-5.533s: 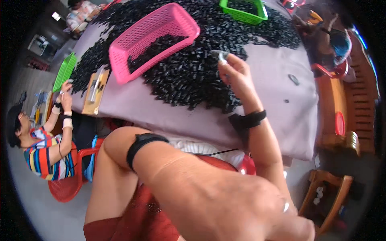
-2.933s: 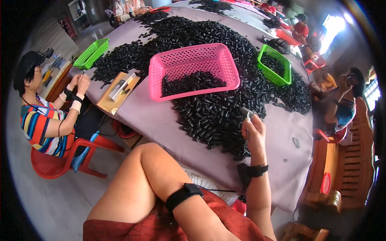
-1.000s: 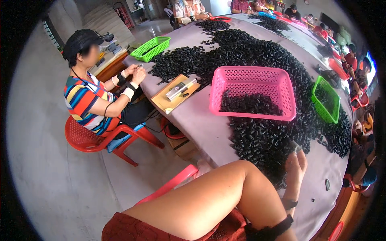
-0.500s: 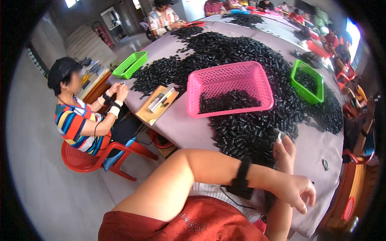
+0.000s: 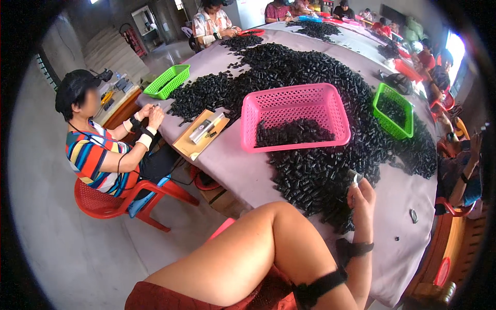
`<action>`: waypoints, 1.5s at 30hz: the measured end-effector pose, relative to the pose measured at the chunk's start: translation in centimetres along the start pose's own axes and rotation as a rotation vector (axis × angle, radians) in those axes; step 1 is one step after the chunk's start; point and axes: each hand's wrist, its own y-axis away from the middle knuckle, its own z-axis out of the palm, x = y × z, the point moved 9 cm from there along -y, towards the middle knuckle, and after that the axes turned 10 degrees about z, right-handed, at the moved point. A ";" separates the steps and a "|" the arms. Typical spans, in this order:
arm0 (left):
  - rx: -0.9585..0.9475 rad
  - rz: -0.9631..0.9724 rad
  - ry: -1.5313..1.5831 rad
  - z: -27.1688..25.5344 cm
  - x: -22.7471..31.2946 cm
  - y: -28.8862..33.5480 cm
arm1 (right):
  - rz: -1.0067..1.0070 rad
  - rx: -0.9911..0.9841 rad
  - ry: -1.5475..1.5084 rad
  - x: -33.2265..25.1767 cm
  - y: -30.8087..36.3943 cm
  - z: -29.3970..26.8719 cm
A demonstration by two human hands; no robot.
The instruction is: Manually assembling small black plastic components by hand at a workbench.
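Note:
My right hand (image 5: 363,199) is raised over the near right edge of the black pile, fingers closed on a small white piece with a flat grey tip (image 5: 354,176); its kind is too small to tell. A black strap (image 5: 356,249) circles that wrist. My left arm (image 5: 289,237) bends sharply, and its forearm, with a black strap (image 5: 321,288), runs down out of the picture, so the left hand is not seen. Small black plastic parts (image 5: 310,181) lie heaped before me, around a pink basket (image 5: 294,147) partly filled with more of them.
Two green baskets (image 5: 166,82) stand left and right. A wooden board (image 5: 188,147) with a silver bar lies at the table's left edge. On the pale cloth (image 5: 392,258) are a dark oval ring (image 5: 414,216) and a tiny black bit. A co-worker (image 5: 111,150) sits at left; several others farther off.
My left hand has swung down out of view from over the right forearm. The right hand has stayed near the pile's edge. A tiny black bit now shows on the cloth.

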 end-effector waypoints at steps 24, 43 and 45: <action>0.333 -0.231 -0.867 -16.1 2.3 3.3 | -0.038 -0.056 0.019 -0.5 0.5 -1.2; 0.620 -0.748 -1.773 -26.9 13.9 20.4 | 0.016 0.041 -0.039 0.5 -0.2 -1.8; 0.630 -0.712 -1.737 -27.0 13.9 20.3 | 0.034 0.038 -0.025 0.6 -0.2 -1.8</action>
